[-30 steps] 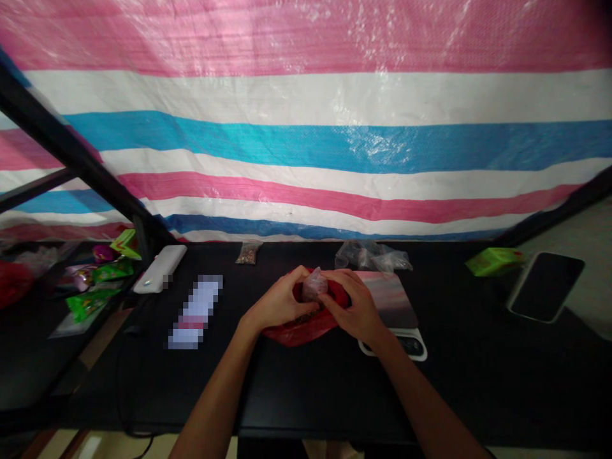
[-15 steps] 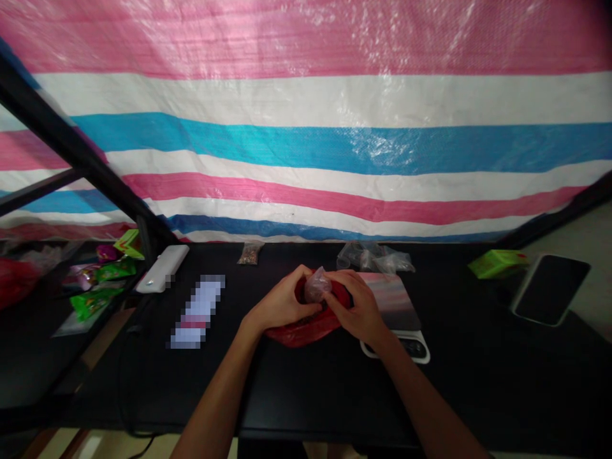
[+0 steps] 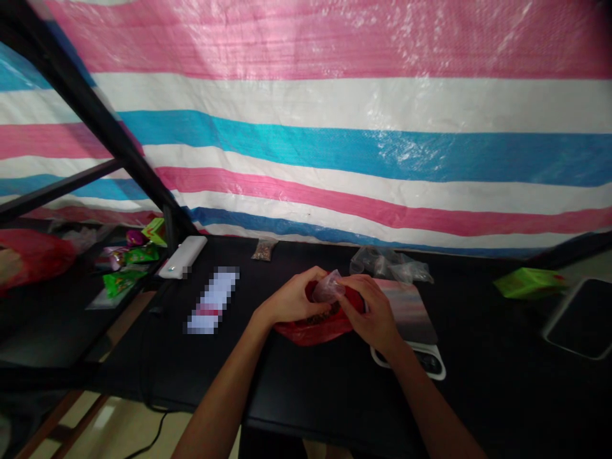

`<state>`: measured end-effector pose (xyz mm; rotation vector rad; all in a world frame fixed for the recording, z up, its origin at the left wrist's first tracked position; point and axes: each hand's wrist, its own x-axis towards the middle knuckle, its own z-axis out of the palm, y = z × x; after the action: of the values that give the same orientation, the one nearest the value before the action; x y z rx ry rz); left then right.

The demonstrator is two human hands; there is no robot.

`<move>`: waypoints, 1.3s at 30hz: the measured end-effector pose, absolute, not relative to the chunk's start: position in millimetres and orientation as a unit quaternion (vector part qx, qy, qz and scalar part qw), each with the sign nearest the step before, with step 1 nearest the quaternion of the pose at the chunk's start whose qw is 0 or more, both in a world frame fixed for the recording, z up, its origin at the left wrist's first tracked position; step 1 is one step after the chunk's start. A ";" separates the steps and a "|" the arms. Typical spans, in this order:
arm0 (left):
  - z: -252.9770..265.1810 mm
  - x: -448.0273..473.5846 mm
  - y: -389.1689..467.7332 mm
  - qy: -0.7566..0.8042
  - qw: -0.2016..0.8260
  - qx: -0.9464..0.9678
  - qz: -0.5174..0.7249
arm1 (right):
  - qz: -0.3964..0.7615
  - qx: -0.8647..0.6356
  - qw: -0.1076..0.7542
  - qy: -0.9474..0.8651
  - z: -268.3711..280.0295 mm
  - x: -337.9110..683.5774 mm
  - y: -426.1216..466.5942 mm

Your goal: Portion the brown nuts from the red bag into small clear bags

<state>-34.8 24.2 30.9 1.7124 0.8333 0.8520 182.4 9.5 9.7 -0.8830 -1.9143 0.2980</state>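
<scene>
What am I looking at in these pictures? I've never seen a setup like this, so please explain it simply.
There is no robot here, just a person's two bare hands. One camera, worn on the head, takes every picture, looking forward and down. The right hand pinches a small clear bag at the mouth of an open red bag; the left hand curls at that mouth. On the black table are a scale, a small filled packet, crumpled clear bags and a green box.

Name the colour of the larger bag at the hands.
Red; the larger bag shows best in head view.
</scene>
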 end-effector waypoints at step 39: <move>23.3 -32.4 30.2 0.361 0.455 0.733 0.355 | 0.089 -0.360 0.528 -0.764 10.9 183.3 6.3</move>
<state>-32.4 30.2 23.3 1.8072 0.8899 0.8759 183.3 6.3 10.9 -0.8607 -1.8249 0.2123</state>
